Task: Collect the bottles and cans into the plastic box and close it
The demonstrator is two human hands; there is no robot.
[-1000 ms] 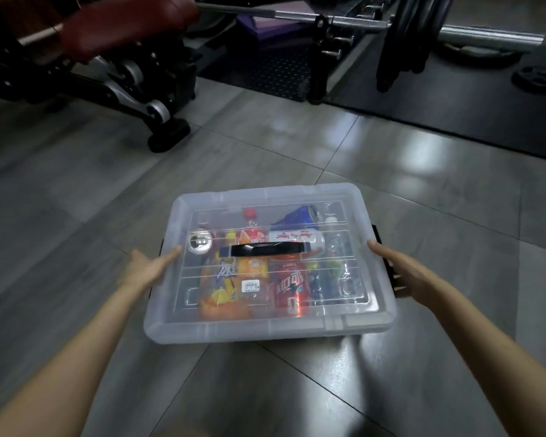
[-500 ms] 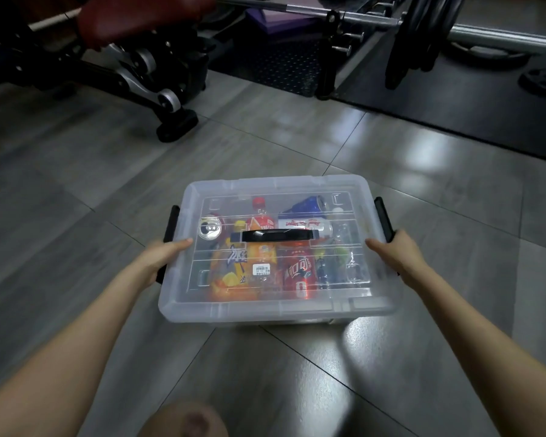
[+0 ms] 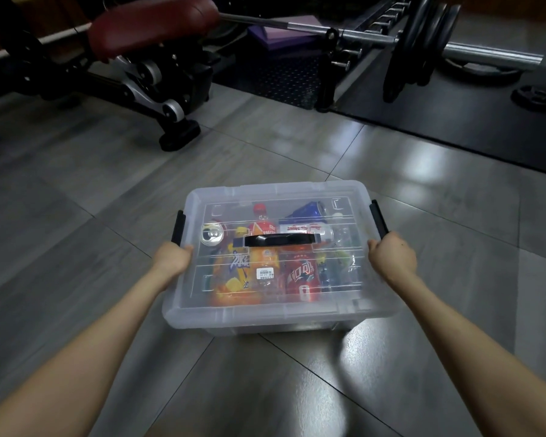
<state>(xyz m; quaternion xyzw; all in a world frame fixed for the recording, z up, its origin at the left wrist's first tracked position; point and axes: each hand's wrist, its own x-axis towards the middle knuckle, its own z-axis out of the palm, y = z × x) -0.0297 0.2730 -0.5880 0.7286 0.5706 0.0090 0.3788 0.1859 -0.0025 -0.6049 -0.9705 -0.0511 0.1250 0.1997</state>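
Note:
A clear plastic box (image 3: 265, 313) stands on the tiled floor with its transparent lid (image 3: 344, 190) on top and a black carry handle (image 3: 279, 240) in the lid's middle. Through the lid I see several bottles and cans: an orange bottle (image 3: 234, 279), a red bottle (image 3: 301, 277), a silver can top (image 3: 212, 236), a blue can (image 3: 306, 211). My left hand (image 3: 174, 258) grips the left side by the black left latch (image 3: 177, 230). My right hand (image 3: 391, 258) grips the right side at the black right latch (image 3: 378, 220).
A weight bench with a dark red pad (image 3: 152, 25) and its black foot (image 3: 180, 137) stand at the back left. A barbell with plates (image 3: 420, 42) rests on a black mat (image 3: 454, 118) behind. A loose weight plate (image 3: 538, 97) lies far right.
Both hands have slid from flat against the lid's sides to curled grips at the side latches. The view has pulled back and tilted, so the box sits lower and farther.

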